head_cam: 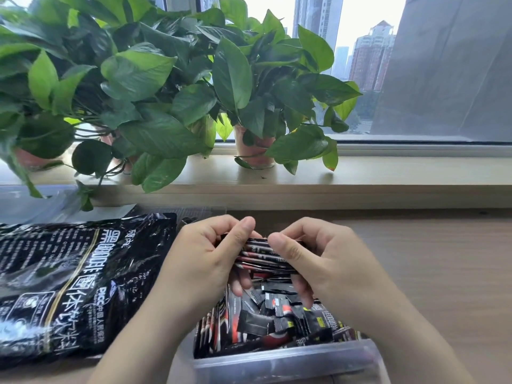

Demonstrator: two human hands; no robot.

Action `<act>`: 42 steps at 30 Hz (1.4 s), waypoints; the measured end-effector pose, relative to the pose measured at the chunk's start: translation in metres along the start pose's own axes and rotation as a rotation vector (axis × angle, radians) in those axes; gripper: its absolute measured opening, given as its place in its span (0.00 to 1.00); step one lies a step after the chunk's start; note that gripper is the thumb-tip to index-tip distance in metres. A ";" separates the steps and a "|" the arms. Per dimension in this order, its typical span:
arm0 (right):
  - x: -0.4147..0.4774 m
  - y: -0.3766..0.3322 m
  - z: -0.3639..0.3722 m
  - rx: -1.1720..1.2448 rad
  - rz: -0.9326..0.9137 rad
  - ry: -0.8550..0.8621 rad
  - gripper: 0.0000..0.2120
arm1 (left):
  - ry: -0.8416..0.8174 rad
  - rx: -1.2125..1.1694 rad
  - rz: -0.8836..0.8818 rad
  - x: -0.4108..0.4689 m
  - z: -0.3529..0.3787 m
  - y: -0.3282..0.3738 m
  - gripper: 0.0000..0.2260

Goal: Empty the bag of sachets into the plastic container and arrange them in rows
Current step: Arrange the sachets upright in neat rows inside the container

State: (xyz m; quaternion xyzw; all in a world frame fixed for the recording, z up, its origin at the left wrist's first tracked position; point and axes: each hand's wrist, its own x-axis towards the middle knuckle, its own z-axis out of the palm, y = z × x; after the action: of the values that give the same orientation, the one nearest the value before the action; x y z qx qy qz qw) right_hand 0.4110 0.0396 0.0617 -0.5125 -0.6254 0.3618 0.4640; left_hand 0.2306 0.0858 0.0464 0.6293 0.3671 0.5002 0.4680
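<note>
Upper-floor room in a city; office or flat, could not tell which. A wood-grain tabletop [429, 273] ran up to a pale windowsill [388, 173] along its far edge. Potted plants [155, 79] with broad green leaves stood in reddish pots on the sill, crowding its left and middle. Beyond the window [357, 31], tower blocks [371, 56] stood under a hazy sky, seen from high among them. A grey blind or screen [448, 67] covered the right part of the glass. Daylight fell across sill and tabletop.
</note>
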 end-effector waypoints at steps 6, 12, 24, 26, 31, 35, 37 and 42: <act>-0.003 0.008 -0.025 -0.032 0.070 -0.341 0.16 | -0.070 0.039 -0.061 0.004 -0.014 -0.004 0.18; 0.002 0.011 -0.025 0.009 0.022 -0.350 0.22 | -0.067 0.054 -0.022 0.004 -0.012 -0.001 0.18; 0.002 0.006 -0.025 0.033 0.010 -0.182 0.14 | -0.237 0.214 0.071 -0.006 -0.012 0.001 0.15; 0.002 0.005 -0.024 0.043 0.009 -0.161 0.14 | -0.280 0.162 0.083 -0.006 -0.013 0.002 0.20; 0.002 0.005 -0.024 0.064 0.043 -0.117 0.16 | -0.312 0.159 0.098 -0.007 -0.017 0.002 0.24; 0.002 0.008 -0.026 0.059 0.053 -0.108 0.20 | -0.260 0.170 0.104 -0.006 -0.016 0.002 0.17; 0.000 0.008 -0.027 0.065 0.055 -0.155 0.23 | -0.238 0.181 0.104 -0.007 -0.016 0.004 0.14; -0.002 0.007 -0.023 -0.074 -0.025 -0.140 0.29 | -0.206 0.159 0.080 -0.008 -0.014 0.007 0.12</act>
State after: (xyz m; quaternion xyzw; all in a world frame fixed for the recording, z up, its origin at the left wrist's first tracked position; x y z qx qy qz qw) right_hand 0.4348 0.0388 0.0622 -0.4947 -0.6756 0.3674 0.4047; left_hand 0.2148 0.0797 0.0516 0.7266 0.3301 0.4207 0.4314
